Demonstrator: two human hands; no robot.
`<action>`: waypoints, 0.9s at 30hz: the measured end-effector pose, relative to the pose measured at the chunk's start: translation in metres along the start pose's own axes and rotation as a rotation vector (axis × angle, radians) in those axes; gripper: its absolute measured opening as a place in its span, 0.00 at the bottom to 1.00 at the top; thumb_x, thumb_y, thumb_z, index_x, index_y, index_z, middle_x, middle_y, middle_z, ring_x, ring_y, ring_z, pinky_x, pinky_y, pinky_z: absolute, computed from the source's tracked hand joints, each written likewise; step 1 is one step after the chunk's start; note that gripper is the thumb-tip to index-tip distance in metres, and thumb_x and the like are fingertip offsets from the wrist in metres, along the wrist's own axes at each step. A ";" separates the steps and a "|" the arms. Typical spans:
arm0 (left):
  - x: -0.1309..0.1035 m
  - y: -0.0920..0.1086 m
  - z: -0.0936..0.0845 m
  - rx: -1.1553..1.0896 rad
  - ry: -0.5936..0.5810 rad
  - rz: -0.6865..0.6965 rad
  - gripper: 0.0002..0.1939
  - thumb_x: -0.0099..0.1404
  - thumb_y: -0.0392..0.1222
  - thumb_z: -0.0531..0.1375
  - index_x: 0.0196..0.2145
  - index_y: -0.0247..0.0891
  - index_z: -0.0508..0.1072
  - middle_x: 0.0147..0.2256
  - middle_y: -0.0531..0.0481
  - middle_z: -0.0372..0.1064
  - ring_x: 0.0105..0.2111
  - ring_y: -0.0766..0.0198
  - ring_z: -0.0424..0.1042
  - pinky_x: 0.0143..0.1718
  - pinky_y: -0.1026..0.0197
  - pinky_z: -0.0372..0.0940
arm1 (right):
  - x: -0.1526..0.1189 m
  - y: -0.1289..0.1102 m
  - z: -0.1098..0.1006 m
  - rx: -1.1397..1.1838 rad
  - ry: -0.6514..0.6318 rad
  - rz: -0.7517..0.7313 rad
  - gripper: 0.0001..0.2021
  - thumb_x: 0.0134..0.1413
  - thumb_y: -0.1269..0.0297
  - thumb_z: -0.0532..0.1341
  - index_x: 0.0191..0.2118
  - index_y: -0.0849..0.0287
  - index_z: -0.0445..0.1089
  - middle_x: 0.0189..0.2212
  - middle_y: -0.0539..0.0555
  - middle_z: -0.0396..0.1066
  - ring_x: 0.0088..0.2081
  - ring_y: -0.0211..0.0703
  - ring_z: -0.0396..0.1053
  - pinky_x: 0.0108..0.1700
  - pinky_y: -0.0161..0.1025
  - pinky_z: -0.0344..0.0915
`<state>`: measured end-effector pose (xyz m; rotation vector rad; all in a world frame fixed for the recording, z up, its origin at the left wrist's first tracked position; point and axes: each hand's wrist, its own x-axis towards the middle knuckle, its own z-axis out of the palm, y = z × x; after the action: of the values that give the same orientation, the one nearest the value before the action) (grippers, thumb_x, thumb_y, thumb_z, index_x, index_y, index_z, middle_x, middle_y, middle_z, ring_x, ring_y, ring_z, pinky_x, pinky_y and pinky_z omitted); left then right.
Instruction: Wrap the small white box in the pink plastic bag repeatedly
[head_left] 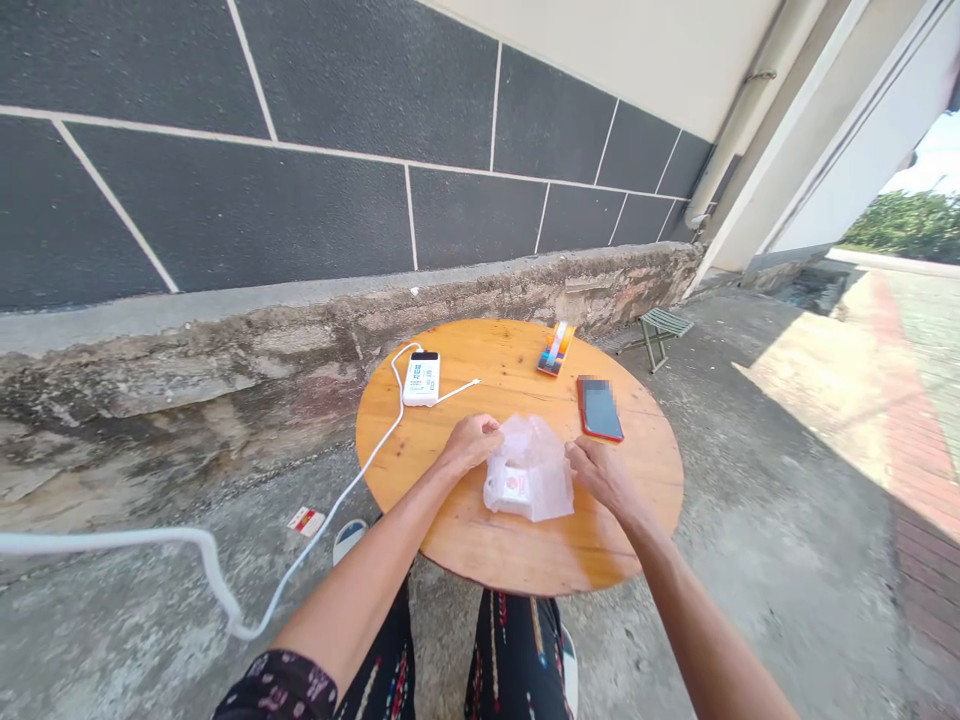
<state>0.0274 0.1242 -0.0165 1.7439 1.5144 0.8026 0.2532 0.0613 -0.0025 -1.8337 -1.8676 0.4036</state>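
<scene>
A thin, translucent whitish plastic bag (551,490) lies crumpled on the round wooden table (480,555). Inside or under its film is a small white box (516,487) with reddish print, partly veiled by the plastic. My left hand (474,442) is closed, its fingertips pinching the bag's upper left edge. On the opposite side my right hand (600,470) is also closed, with thumb and forefinger at the bag's right edge. Just beyond the right hand rests a phone (602,412) in a red case.
A white power bank (422,380) with a white cable (379,445) sits at the table's left. An orange and blue packet (556,350) stands near the far edge. A folding stool (663,325) is beyond the table, by the wall (315,220). A red-and-white card (306,521) lies on the ground.
</scene>
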 end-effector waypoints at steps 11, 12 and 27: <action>0.025 0.009 0.004 0.080 0.037 0.023 0.06 0.54 0.40 0.58 0.25 0.37 0.73 0.26 0.51 0.72 0.28 0.64 0.69 0.29 0.66 0.60 | 0.041 -0.029 0.019 -0.018 0.150 0.003 0.10 0.51 0.59 0.57 0.32 0.59 0.70 0.34 0.55 0.73 0.30 0.41 0.68 0.32 0.35 0.56; 0.026 0.009 0.005 0.084 0.042 0.018 0.06 0.54 0.40 0.57 0.24 0.37 0.73 0.24 0.51 0.71 0.27 0.65 0.68 0.28 0.66 0.59 | 0.045 -0.027 0.021 -0.006 0.158 0.022 0.09 0.51 0.60 0.56 0.29 0.59 0.70 0.30 0.55 0.73 0.30 0.42 0.68 0.31 0.35 0.55; -0.017 0.047 -0.021 0.472 -0.108 0.100 0.13 0.44 0.50 0.64 0.21 0.39 0.70 0.21 0.52 0.68 0.26 0.60 0.68 0.27 0.63 0.56 | 0.049 0.003 0.027 0.270 0.241 0.040 0.16 0.51 0.53 0.51 0.23 0.59 0.65 0.18 0.49 0.64 0.22 0.39 0.61 0.25 0.34 0.53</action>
<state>0.0349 0.1057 0.0335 2.1777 1.6446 0.4047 0.2421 0.1131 -0.0203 -1.6599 -1.5362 0.4069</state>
